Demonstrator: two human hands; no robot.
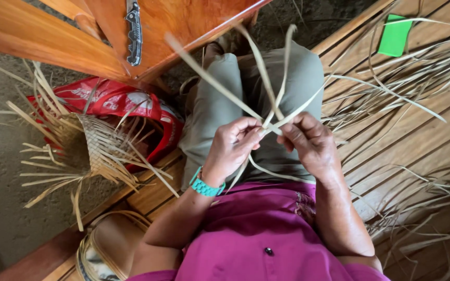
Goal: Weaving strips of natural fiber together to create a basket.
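Pale, flat leaf strips (266, 112) crossed over the lap, ends splayed upward.

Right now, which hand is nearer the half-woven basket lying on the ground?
Left. The left hand sits closer to the half-woven basket; the right hand is farther off, beyond the crossed strips.

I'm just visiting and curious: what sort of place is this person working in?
Probably a home weaving spot on a wooden porch: both hands cross pale leaf strips, a half-woven mat lies nearby, and loose strips cover the plank floor.

Pale tan strips (266, 83), teal watch (205, 186) (magenta shirt (256, 234)), red bag (115, 101).
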